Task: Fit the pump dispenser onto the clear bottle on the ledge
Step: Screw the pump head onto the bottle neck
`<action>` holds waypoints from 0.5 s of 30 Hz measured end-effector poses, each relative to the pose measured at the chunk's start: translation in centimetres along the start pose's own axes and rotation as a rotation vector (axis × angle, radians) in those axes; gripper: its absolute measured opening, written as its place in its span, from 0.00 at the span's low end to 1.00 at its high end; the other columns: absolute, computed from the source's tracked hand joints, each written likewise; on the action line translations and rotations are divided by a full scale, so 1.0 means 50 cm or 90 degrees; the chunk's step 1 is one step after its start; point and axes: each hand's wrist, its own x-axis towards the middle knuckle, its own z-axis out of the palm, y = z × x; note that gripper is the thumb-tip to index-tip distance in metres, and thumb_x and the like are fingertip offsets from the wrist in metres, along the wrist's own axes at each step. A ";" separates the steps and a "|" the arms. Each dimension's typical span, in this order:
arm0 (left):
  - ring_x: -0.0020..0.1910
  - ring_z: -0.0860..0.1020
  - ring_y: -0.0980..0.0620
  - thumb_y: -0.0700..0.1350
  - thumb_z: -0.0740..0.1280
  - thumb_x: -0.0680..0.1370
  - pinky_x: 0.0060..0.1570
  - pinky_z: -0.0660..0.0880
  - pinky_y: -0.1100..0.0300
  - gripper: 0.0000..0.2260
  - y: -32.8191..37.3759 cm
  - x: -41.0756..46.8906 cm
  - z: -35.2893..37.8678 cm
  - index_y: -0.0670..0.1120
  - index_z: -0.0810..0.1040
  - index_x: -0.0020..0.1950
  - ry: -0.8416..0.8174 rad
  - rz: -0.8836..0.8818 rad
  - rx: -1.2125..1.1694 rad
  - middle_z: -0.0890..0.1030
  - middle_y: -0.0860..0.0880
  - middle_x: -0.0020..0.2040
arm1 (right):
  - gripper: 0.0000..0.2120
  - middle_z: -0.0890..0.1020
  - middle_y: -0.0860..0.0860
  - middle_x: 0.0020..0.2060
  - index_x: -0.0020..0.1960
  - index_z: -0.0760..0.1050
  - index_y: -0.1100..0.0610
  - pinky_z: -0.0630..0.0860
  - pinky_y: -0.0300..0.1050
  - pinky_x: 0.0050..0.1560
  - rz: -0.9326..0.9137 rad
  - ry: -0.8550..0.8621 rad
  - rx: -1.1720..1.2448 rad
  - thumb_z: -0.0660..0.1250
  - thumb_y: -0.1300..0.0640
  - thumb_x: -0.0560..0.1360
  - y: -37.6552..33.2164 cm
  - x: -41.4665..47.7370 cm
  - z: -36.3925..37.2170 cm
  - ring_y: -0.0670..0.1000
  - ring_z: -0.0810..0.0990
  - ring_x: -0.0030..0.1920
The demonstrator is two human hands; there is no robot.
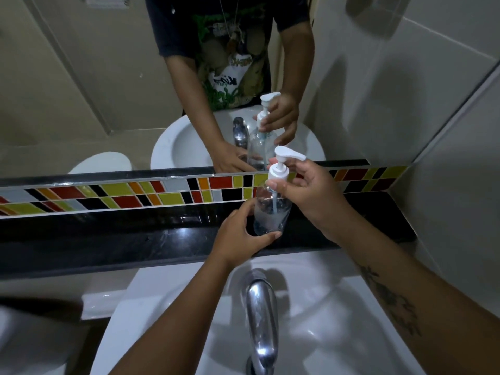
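Clear bottle [272,209], pump dispenser [281,165] in neck

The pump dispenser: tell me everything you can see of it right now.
The pump dispenser is white plastic: a flat spout head pointing right, a stem, a collar, and a pale dip tube running down inside the clear bottle. It stands upright at the bottle's neck. The right hand pinches the collar; the left hand holds the bottle's base on the black ledge.
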 end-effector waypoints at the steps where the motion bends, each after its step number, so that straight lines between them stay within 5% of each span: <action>1: 0.69 0.80 0.51 0.59 0.81 0.69 0.68 0.79 0.45 0.36 0.000 0.001 0.000 0.61 0.72 0.75 -0.001 -0.001 0.002 0.82 0.55 0.70 | 0.16 0.85 0.47 0.49 0.57 0.77 0.50 0.80 0.42 0.48 -0.007 0.009 0.007 0.74 0.60 0.71 -0.001 0.000 0.003 0.48 0.84 0.51; 5: 0.69 0.79 0.51 0.60 0.81 0.69 0.67 0.79 0.43 0.35 -0.001 0.001 0.001 0.62 0.72 0.74 0.000 -0.009 0.004 0.82 0.56 0.70 | 0.16 0.83 0.53 0.46 0.51 0.74 0.52 0.80 0.44 0.43 -0.038 0.045 -0.023 0.78 0.56 0.68 0.000 0.003 0.015 0.53 0.84 0.46; 8: 0.70 0.79 0.51 0.60 0.81 0.69 0.68 0.79 0.43 0.35 0.001 -0.001 0.002 0.61 0.72 0.74 0.004 -0.014 0.005 0.82 0.56 0.70 | 0.25 0.80 0.54 0.54 0.56 0.72 0.52 0.78 0.55 0.55 -0.023 0.035 -0.060 0.80 0.53 0.65 0.002 0.006 0.011 0.55 0.80 0.55; 12: 0.70 0.79 0.49 0.61 0.81 0.69 0.68 0.78 0.41 0.35 0.002 0.000 0.002 0.60 0.72 0.74 0.004 -0.014 0.006 0.81 0.55 0.70 | 0.34 0.76 0.46 0.65 0.67 0.69 0.44 0.67 0.49 0.67 0.011 -0.014 -0.073 0.79 0.52 0.65 -0.003 0.003 -0.016 0.44 0.72 0.66; 15: 0.70 0.79 0.49 0.61 0.81 0.68 0.68 0.78 0.41 0.34 0.002 0.000 0.004 0.60 0.73 0.72 0.007 -0.017 0.000 0.82 0.55 0.69 | 0.33 0.76 0.44 0.66 0.70 0.68 0.46 0.71 0.42 0.64 0.032 -0.060 -0.041 0.76 0.53 0.68 -0.002 0.001 -0.032 0.41 0.72 0.66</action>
